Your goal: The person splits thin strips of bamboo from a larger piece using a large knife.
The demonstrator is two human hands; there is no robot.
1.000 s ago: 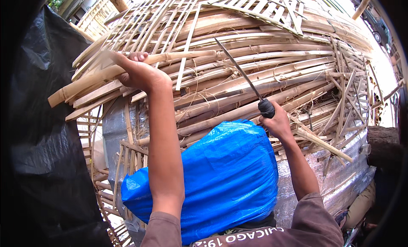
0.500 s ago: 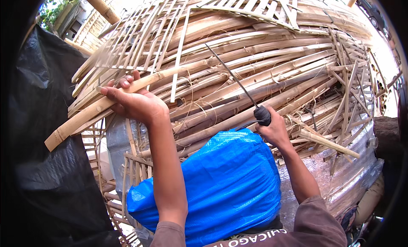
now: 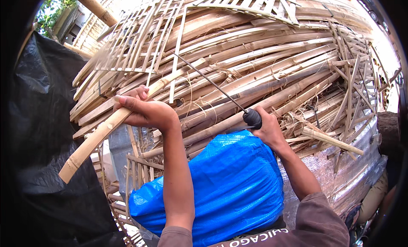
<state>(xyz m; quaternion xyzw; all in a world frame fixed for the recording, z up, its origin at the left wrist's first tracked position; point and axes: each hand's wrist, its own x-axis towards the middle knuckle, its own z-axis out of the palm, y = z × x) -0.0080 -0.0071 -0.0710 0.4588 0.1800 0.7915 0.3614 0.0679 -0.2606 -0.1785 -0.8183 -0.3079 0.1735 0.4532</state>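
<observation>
My left hand (image 3: 148, 113) is closed around a split bamboo strip (image 3: 91, 148), its thumb lying along the top. The strip slants from the lower left up toward the middle of the pile. In my right hand (image 3: 268, 127) is a long, thin, dark tool (image 3: 210, 81), perhaps a blade seen edge-on, gripped by its black wrapped handle (image 3: 252, 118). Its far end crosses the strip beyond my left hand; I cannot tell whether they touch. Blue plastic sheeting (image 3: 229, 179) covers my lap between my forearms.
A large stack of bamboo strips (image 3: 272, 72) fills the space ahead. Slatted bamboo panels (image 3: 140, 38) lie on it. Black sheeting (image 3: 46, 132) hangs at the left. Clear plastic (image 3: 327, 174) spreads at the right, beside loose bamboo lengths (image 3: 333, 140).
The strip's near end has swung down and to the right, so it slants more steeply. The right hand has shifted slightly left, and the tool's tip has moved left onto the strip's line.
</observation>
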